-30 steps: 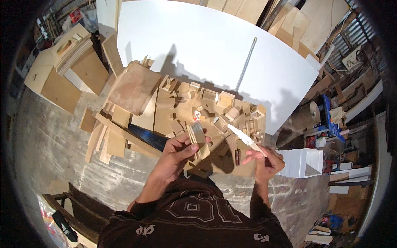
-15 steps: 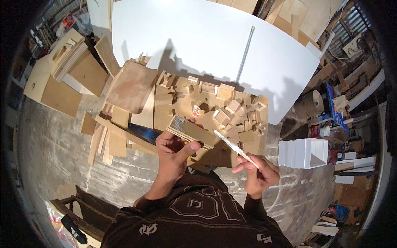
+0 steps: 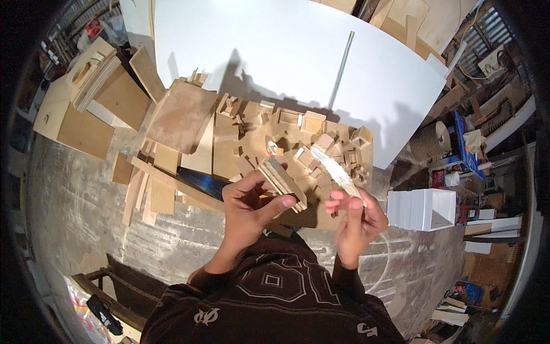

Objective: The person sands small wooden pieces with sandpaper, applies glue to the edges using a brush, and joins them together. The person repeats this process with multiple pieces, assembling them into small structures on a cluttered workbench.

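Observation:
My left hand (image 3: pixel 243 209) grips a small piece of layered plywood (image 3: pixel 285 182) from its left, thumb along the near edge. The piece is tilted, so its layered edge shows. Pinched between the fingers of my right hand (image 3: pixel 361 226) is a flat wooden stick (image 3: pixel 334 171), its upper length coated in a thick white paste like glue. The stick points up and left, apart from the plywood piece. Beyond both hands, several small wooden assemblies (image 3: pixel 313 122) stand on a plywood board (image 3: pixel 260 112). A small red and white item (image 3: pixel 271 148) lies among them.
A blue-bladed handsaw (image 3: pixel 197 182) lies left of my hands beside wood strips (image 3: pixel 165 195). A large white panel (image 3: pixel 275 51) rises behind the board. White stacked boxes (image 3: pixel 421 210) stand at right, and a wooden frame (image 3: pixel 120 292) sits at lower left.
My left hand has turned the plywood piece to a steeper tilt. The right hand has risen slightly and rolled the stick, so its broad white-coated face shows.

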Motion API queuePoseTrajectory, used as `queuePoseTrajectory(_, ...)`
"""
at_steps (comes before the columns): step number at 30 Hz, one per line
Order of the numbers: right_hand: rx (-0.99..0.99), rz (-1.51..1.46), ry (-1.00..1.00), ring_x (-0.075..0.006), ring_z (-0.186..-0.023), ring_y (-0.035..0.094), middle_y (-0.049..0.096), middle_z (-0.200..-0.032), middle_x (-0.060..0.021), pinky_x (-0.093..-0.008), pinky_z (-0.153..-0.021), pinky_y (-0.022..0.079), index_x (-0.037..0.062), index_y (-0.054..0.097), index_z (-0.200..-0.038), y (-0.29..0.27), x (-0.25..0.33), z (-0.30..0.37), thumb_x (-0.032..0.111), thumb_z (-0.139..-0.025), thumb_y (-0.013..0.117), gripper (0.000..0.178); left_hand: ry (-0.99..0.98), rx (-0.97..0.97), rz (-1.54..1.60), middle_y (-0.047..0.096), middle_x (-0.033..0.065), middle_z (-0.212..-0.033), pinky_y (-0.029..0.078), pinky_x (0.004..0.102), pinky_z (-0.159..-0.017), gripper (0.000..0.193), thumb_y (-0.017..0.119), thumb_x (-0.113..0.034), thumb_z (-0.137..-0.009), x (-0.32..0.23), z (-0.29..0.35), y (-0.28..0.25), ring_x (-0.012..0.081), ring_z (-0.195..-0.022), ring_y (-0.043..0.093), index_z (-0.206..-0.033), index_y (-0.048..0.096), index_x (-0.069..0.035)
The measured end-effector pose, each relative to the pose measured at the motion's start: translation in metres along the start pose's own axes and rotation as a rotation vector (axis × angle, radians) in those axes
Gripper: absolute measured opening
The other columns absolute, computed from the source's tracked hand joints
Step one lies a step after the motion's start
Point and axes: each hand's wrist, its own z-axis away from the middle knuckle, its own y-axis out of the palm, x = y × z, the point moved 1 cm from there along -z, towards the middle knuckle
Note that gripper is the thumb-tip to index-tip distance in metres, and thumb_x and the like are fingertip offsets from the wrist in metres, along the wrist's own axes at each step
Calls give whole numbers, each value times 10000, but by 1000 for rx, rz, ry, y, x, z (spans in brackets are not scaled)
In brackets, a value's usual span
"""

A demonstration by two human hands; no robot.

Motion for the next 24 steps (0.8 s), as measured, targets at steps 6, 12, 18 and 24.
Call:
queuePoseTrajectory(6,-99,-143,-156,-221,-654,694,715,-782,-206,-302,-573,556,-60,582,-1196,32,-27,2,185,-1014,601,306,-49,36,-104,715,102,-991,577,274,-805,427,812,66,-763,-9,1,17,121,-897,678,-1164,666,73)
queuePoseTrajectory(12,-304,60,-194,-113,-540,597,670,-671,-111,-220,-499,440,-77,566,-1208,42,-30,6,256,-1018,600,385,-77,100,-163,706,87,-951,559,253,-780,412,830,51,-749,-4,4,23,110,-860,665,-1135,689,63)
queuePoseTrajectory(18,-359,56,-16,-106,-522,597,684,-655,-125,-215,-492,414,-83,581,-1193,39,-20,2,231,-1006,624,368,-68,99,-125,695,80,-960,549,241,-765,354,804,54,-780,3,3,19,100,-870,651,-1117,696,62)
queuePoseTrajectory(24,-378,3,-56,-114,-532,608,680,-643,-119,-216,-505,417,-88,589,-1172,41,-25,0,250,-1001,633,381,-42,120,-156,682,68,-967,558,227,-744,326,760,71,-811,-5,2,25,94,-891,644,-1129,689,59)
